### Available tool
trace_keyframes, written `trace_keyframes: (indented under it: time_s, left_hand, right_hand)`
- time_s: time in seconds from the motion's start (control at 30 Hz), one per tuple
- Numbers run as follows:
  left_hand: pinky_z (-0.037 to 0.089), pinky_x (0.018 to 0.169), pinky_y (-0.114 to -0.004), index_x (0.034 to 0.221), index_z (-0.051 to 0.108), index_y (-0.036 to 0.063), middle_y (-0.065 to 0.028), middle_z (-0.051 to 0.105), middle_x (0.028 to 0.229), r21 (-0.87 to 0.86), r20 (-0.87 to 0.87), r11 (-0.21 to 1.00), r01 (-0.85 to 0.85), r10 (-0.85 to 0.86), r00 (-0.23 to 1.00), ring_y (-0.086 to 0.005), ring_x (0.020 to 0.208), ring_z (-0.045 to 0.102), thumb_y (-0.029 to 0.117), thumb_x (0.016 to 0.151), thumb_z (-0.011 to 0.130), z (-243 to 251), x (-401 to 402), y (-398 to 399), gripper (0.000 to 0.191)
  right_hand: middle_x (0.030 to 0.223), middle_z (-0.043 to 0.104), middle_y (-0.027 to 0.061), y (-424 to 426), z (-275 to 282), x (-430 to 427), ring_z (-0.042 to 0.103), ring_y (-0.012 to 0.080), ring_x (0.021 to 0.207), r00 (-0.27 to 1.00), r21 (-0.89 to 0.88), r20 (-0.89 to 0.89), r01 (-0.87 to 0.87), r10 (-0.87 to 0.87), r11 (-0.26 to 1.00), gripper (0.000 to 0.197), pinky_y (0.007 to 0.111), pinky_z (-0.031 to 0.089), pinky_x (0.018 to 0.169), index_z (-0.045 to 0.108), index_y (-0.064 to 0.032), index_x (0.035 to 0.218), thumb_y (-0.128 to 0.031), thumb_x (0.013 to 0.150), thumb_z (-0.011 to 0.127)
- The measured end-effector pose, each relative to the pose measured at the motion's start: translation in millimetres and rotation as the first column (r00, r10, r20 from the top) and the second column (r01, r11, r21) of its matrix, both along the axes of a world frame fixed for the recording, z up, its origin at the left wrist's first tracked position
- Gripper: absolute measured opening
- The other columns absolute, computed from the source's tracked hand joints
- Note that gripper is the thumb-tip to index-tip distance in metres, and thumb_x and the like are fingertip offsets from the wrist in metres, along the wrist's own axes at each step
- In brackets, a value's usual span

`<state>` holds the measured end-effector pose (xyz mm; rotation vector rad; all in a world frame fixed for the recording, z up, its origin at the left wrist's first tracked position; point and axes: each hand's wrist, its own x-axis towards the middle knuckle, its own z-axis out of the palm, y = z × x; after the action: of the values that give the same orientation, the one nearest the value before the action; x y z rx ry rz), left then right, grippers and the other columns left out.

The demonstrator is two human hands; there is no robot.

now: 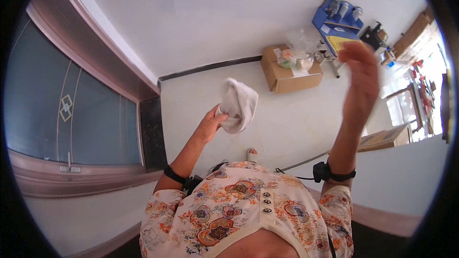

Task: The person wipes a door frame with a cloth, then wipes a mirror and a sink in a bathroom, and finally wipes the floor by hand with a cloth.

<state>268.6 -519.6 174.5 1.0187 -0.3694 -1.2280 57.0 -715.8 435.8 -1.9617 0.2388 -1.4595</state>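
My left hand (211, 123) grips a folded whitish cloth (238, 105) by its lower left edge, thumb on top. The cloth hangs in the air in front of me, above the pale floor. Raised at the right, my right hand (362, 68) is blurred, with its fingers loosely bent and no object visible in it. In the picture it covers part of a yellow sheet (339, 43) on a blue desk (339, 28), but it looks well above it.
By the wall stands a cardboard box (292, 77) with plastic bags (296, 57) on top. A door with dark glass panels (96, 114) is at the left. Another cardboard box (385, 138) lies at the right, behind a low white partition (394, 172). One sandalled foot (252, 154) shows below me.
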Motion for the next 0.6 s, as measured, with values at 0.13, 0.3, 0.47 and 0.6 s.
trace_keyframes:
  time_s: [0.13, 0.3, 0.47, 0.6]
  left_hand:
    - [0.044, 0.094, -0.031, 0.133, 0.042, 0.0024, -0.0077, 0.058, 0.116, 0.017, -0.039, 0.989, -0.147, 0.147, 0.988, -0.0169, 0.108, 0.056, 0.005, 0.085, 0.053, 19, -2, -6, 0.05]
    - [0.043, 0.092, -0.028, 0.133, 0.041, 0.0021, -0.0075, 0.058, 0.115, 0.114, 0.185, 0.984, -0.135, 0.113, 0.976, -0.0145, 0.105, 0.055, 0.007, 0.084, 0.055, 35, -38, -47, 0.051]
    - [0.044, 0.087, -0.028, 0.134, 0.04, 0.0003, -0.008, 0.059, 0.113, 0.328, 0.455, 0.944, -0.016, -0.143, 0.879, -0.0127, 0.101, 0.055, 0.011, 0.086, 0.056, 21, -67, -68, 0.051]
    - [0.044, 0.087, -0.028, 0.133, 0.041, -0.0006, -0.0086, 0.059, 0.112, 0.332, 0.39, 0.943, 0.027, -0.163, 0.906, -0.0131, 0.101, 0.055, 0.014, 0.088, 0.057, 1, -65, -91, 0.05]
  right_hand:
    - [0.099, 0.062, 0.0034, -50, -109, 26, 0.055, 0.0093, 0.086, 0.825, 0.62, -0.271, -0.244, 0.495, 0.745, 0.021, 0.024, 0.044, 0.075, 0.058, -0.0012, 0.109, -0.011, 0.092, 0.051]
    - [0.107, 0.06, 0.0055, -54, -220, 7, 0.055, 0.0147, 0.099, 0.63, 0.781, -0.336, -0.23, 0.7, 0.581, 0.032, 0.028, 0.045, 0.083, 0.053, -0.0043, 0.121, -0.022, 0.095, 0.05]
    - [0.101, 0.06, 0.0034, -36, -263, 14, 0.052, 0.0125, 0.091, 0.605, 0.942, -0.162, -0.142, 0.779, 0.305, 0.043, 0.028, 0.044, 0.081, 0.054, -0.0009, 0.122, -0.03, 0.09, 0.06]
    - [0.097, 0.064, 0.0041, -73, -265, 3, 0.058, 0.0109, 0.089, 0.745, 0.975, -0.023, -0.131, 0.666, 0.181, 0.032, 0.027, 0.047, 0.081, 0.061, 0.0013, 0.112, -0.023, 0.092, 0.056]
